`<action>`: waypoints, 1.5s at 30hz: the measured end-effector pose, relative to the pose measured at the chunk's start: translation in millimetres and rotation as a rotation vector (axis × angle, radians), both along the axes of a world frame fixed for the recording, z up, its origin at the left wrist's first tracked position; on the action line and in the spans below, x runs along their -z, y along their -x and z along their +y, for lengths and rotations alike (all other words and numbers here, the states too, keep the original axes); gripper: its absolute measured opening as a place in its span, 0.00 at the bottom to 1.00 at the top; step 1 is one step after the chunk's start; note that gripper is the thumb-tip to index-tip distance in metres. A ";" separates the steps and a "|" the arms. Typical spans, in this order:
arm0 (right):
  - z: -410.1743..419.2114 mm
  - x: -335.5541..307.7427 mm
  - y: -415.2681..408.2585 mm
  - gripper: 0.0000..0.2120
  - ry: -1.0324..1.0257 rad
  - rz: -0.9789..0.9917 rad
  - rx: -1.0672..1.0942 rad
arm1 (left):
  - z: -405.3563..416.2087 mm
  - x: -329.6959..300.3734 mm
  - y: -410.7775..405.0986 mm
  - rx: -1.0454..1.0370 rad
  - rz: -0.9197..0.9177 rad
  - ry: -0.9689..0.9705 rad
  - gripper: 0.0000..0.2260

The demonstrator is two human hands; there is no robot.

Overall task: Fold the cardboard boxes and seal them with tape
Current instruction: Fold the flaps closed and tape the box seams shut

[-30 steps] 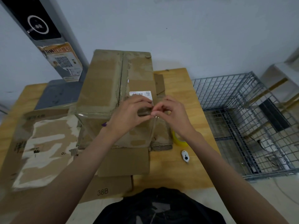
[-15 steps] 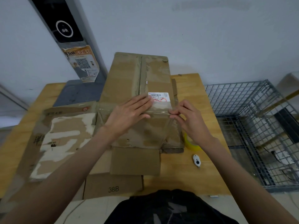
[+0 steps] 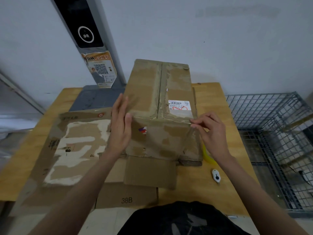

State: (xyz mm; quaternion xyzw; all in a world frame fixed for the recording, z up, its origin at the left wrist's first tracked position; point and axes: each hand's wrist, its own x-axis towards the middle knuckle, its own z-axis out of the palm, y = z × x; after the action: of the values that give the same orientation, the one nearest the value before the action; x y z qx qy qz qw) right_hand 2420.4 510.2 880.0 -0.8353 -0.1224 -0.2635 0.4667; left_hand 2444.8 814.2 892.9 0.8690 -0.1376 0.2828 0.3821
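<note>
We hold a folded cardboard box [image 3: 159, 106] on the wooden table [image 3: 218, 187], atop flattened cartons, its long axis and taped centre seam running away from us toward the wall. Our left hand [image 3: 119, 128] lies flat, fingers straight, against its left side; our right hand [image 3: 211, 131] pinches clear tape [image 3: 171, 119] at the near right corner. We cannot tell what the wire cage [image 3: 269, 133] on our right holds.
</note>
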 end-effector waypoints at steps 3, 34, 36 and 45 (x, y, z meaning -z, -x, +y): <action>16.8 3.8 7.1 0.05 -0.168 0.104 0.112 | -29.9 3.9 0.1 -0.269 0.037 0.423 0.20; 32.6 31.3 11.1 0.19 -0.219 0.059 0.102 | -37.5 -17.2 15.6 -0.115 0.042 -0.038 0.24; 35.0 34.8 12.6 0.22 -0.197 0.090 0.128 | -36.2 -16.5 10.1 -0.251 0.168 0.228 0.25; 46.6 21.9 13.9 0.22 -0.336 0.224 0.089 | -19.0 -8.0 -6.8 -0.247 0.187 0.208 0.21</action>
State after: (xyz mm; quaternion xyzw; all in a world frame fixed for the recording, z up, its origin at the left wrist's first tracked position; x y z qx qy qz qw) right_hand 2406.5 556.8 858.1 -0.7745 0.0130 -0.2061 0.5980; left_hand 2451.6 795.2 900.9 0.8576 0.0362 0.2583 0.4432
